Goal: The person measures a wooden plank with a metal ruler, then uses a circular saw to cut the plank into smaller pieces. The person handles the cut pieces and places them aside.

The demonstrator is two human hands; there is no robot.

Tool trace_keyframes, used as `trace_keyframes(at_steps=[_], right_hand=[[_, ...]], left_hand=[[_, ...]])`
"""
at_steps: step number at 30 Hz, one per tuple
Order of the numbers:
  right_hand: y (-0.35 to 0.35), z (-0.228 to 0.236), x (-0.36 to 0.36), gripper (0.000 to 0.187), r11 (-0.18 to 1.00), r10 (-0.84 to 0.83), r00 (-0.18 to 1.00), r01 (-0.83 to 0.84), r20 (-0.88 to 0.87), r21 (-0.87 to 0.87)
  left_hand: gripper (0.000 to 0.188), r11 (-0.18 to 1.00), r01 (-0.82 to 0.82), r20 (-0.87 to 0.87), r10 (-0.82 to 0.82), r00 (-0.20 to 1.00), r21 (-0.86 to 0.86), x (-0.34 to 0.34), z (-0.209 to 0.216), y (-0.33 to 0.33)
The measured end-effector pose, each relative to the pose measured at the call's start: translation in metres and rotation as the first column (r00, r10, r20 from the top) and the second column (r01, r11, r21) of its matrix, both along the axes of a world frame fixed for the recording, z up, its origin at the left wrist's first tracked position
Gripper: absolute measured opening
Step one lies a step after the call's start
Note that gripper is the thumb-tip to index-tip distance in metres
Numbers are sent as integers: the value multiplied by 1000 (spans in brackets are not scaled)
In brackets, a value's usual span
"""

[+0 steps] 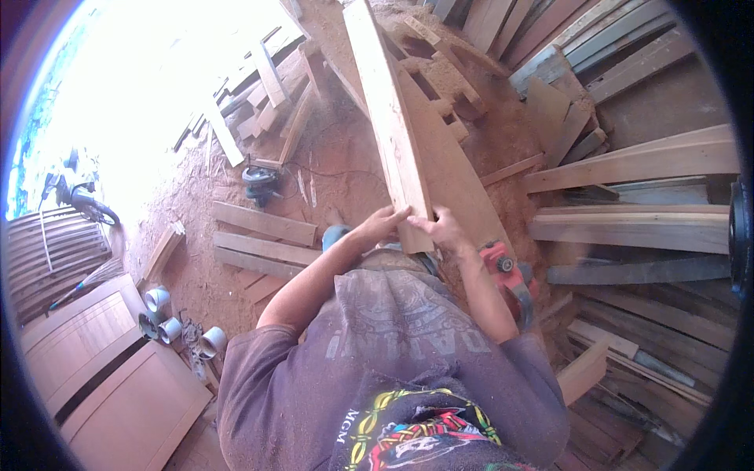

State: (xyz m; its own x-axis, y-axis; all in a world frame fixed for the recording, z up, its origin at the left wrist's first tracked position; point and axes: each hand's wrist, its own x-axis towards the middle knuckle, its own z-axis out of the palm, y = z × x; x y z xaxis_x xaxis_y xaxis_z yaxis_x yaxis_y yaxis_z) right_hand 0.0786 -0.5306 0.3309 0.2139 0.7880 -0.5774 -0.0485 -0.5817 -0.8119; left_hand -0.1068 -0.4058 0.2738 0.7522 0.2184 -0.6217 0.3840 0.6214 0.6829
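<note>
A long, pale wooden beam [386, 118] stretches away from my waist over a wider board [463, 177] dusted with sawdust. My left hand [383, 224] is closed on the left edge of the beam near its close end. On the opposite side, my right hand [444, 232] grips the same end, its thumb lying on the top face. The fingers under the beam are hidden. Just right of my right forearm sits a red and black power tool [503, 271], partly covered by the arm.
A teal power tool [261, 184] rests on the sawdust-covered floor, with loose planks [263, 224] nearby. Stacked lumber [632, 231] fills the right side. Panelled wooden doors [137, 400] and grey cylinders [169, 330] lie at lower left. A motorcycle [78, 196] stands at far left.
</note>
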Motion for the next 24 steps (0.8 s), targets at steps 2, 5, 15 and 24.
trace_keyframes(at_steps=[2, 5, 15, 24], right_hand=[[-3, -10, 2, 65, 999, 0, 1000, 2, 20, -55], [-6, -8, -10, 62, 996, -19, 1000, 18, -9, -88], [3, -96, -63, 70, 892, -405, 852, 448, -333, 62], [13, -65, -96, 56, 838, -374, 403, 532, -835, -119]], left_hand=[[58, 999, -47, 9, 47, 999, -20, -2, 9, 3], [54, 995, 21, -139, -7, 990, 101, -9, 37, 7], [52, 878, 208, -124, -170, 978, 432, -37, 79, 30], [50, 758, 175, 23, -243, 970, 628, -40, 92, 45]])
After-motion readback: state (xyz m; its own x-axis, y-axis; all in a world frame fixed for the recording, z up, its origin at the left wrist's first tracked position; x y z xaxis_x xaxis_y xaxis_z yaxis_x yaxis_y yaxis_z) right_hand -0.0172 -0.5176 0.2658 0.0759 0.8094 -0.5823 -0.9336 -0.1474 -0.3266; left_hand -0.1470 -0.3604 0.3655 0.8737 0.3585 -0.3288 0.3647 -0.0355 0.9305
